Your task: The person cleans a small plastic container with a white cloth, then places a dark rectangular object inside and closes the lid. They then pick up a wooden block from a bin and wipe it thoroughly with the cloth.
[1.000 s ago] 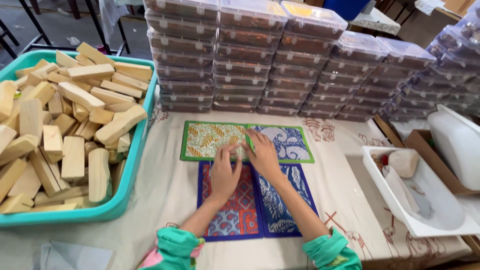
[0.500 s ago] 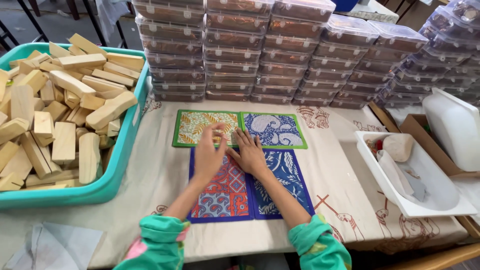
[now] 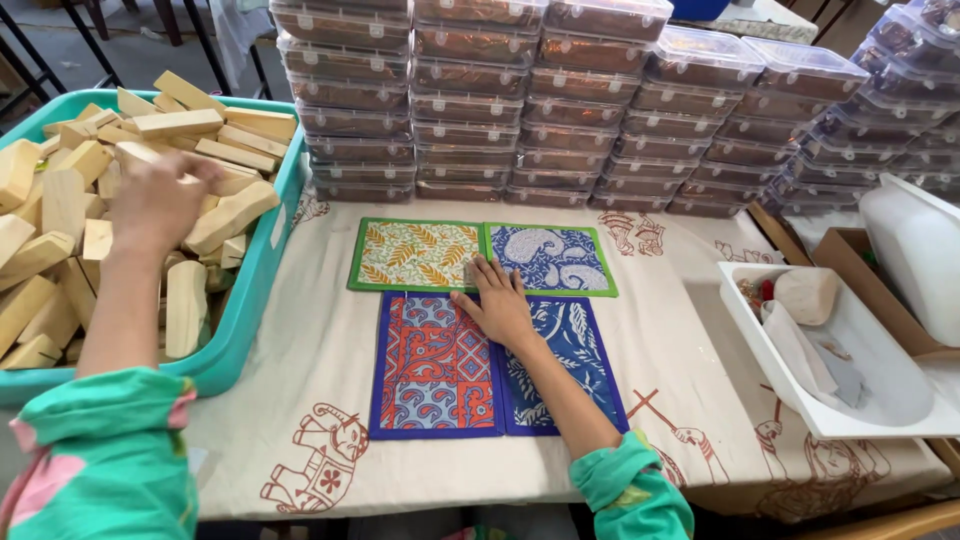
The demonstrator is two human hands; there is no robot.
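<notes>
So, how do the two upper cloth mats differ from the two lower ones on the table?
The two upper mats have green borders; the two lower mats have dark blue borders. The upper mats are smaller and lie wide; the lower mats are larger and lie tall. The right hand rests on the lower mats, not the upper. All lie flat on the printed tablecloth. The left hand reaches into the wooden blocks.

Soft, even daylight fills the scene; shadows around the patterned cloth mats (image 3: 480,320) stay faint; the clear plastic boxes (image 3: 560,90) behind them catch mild glare; the left hand (image 3: 155,200) is motion-blurred; straight lines bow toward the frame edges.
</notes>
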